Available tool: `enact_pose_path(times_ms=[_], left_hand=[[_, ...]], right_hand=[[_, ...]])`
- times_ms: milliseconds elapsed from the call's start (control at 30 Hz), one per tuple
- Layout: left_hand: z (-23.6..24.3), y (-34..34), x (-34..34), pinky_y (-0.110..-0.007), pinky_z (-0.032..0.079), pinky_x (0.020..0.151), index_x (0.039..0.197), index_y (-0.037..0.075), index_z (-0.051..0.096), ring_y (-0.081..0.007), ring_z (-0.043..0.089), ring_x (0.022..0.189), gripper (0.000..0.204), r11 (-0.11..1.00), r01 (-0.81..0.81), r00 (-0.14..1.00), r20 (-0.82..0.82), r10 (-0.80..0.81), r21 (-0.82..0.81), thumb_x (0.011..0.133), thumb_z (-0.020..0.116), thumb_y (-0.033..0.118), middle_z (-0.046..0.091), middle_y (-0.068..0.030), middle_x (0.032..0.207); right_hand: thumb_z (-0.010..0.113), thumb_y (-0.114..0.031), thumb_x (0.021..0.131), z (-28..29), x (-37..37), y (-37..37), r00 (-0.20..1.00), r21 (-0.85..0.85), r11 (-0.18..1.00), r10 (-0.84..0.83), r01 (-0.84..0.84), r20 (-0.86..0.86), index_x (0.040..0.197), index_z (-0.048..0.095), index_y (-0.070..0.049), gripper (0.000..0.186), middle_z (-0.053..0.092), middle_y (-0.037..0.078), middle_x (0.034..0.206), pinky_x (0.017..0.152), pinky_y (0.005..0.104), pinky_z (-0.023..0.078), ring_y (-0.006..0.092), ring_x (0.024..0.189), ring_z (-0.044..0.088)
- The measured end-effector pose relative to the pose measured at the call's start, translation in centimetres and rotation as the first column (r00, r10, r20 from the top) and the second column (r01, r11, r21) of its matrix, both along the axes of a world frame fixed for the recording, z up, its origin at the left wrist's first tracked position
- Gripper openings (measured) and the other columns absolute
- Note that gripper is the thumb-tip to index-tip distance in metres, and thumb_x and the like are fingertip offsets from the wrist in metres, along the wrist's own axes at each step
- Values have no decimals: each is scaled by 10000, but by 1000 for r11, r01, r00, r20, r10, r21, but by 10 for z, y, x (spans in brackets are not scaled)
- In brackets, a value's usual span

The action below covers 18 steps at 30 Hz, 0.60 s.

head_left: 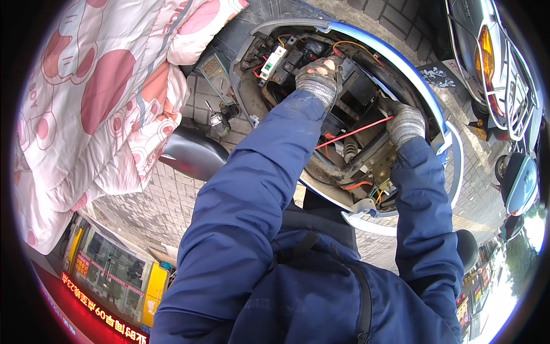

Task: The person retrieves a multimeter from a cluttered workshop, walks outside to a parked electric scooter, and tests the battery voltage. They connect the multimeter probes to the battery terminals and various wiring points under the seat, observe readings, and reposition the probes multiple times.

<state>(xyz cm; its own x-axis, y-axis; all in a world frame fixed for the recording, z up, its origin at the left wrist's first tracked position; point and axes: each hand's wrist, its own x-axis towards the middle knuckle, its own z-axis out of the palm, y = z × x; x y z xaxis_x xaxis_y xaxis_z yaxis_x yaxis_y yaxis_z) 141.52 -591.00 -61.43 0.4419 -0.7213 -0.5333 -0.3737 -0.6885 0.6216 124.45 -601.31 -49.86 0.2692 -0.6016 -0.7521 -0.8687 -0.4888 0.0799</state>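
Both of my hands wear grey knit gloves and reach into the open body of a blue scooter. My left hand is curled over the black parts at the far side, next to a black battery; what its fingers grip is hidden. At the right side of the compartment, my right hand has its fingers bent inward, closed at a thin red wire. That wire stretches down and left toward my left sleeve. Left of my left hand sits a white circuit breaker with a green switch.
A patterned quilted cover drapes at the left. Below the scooter's left side lies a black seat, near a license plate. Another scooter with a metal rack stands close on the right. Orange and green wires show near the compartment's front edge.
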Motion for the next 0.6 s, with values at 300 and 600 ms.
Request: enact_pose_path(times_ms=[300, 600], left_hand=[[-19, -1, -2, -280, 477, 737, 981, 72, 659, -157, 568, 713, 351, 995, 34, 999, 24, -36, 94, 875, 603, 402, 669, -42, 860], [-11, -1, -1, -295, 492, 747, 1023, 89, 660, -194, 603, 743, 286, 997, -17, 996, -82, 23, 75, 878, 602, 328, 680, -71, 885]], right_hand=[[619, -55, 738, 0, 3, -1, 999, 9, 1000, -14, 14, -40, 1202, 634, -258, 506, 642, 173, 1096, 920, 387, 482, 335, 1023, 616], [608, -61, 741, -1, 0, 1, 1000, -5, 1000, 7, -7, 24, 1183, 643, -238, 477, 641, 174, 1095, 922, 392, 479, 342, 1024, 611]])
